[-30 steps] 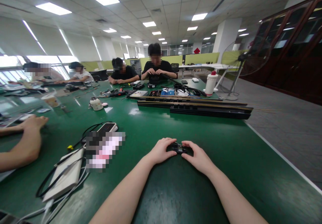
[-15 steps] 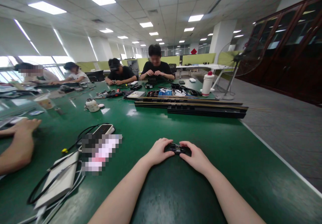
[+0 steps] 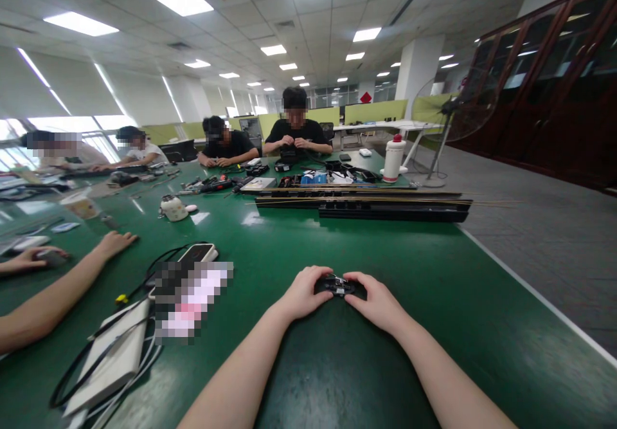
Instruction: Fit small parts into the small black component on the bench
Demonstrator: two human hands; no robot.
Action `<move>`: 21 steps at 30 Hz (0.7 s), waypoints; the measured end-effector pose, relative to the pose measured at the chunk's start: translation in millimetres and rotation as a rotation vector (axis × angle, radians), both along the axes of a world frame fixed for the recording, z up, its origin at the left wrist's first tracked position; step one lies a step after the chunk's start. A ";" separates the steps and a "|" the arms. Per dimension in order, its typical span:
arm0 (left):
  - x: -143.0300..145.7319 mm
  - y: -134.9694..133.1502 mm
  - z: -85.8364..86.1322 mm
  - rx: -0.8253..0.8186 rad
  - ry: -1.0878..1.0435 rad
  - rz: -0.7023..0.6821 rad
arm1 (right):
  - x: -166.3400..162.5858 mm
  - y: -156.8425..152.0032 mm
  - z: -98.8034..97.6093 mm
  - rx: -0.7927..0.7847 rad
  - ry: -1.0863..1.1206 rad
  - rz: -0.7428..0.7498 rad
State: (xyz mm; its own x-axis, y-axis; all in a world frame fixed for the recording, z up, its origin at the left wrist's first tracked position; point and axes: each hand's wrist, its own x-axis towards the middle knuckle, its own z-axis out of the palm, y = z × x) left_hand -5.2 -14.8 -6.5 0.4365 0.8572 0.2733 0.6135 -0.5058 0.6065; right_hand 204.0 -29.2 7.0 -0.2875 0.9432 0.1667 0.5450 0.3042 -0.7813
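Between my two hands is a small black part with a silvery metal piece, too small to name more exactly. My left hand grips its left end between thumb and fingers. At its right end, my right hand pinches it the same way. The part is just over the green table; whether it touches the surface I cannot tell. My fingertips hide both of its ends.
Long black rails with thin brass-coloured rods lie across the table ahead. Left are a power bank with cables and a blurred phone-like item. A co-worker's arm reaches in from the left. A white bottle stands far right.
The black part has tilted slightly in my hands, showing more of its metal piece. The co-worker's arm on the left has stretched further forward over the table. My view has shifted slightly.
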 end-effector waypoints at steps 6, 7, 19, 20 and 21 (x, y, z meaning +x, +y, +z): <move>1.3 -0.6 0.8 -0.010 0.020 0.012 | 0.8 -1.7 3.5 -0.004 -0.010 -0.002; 1.5 -0.6 0.9 -0.010 0.021 0.012 | 0.9 -1.7 3.4 -0.004 -0.009 0.000; 1.5 0.4 1.0 0.008 0.061 0.011 | 0.7 1.9 1.5 -0.025 0.027 -0.028; 1.3 0.5 0.9 0.009 0.062 0.008 | 0.9 2.1 1.6 -0.025 0.028 -0.031; 1.2 0.6 0.7 0.011 0.061 0.006 | 1.0 2.3 1.4 -0.026 0.025 -0.031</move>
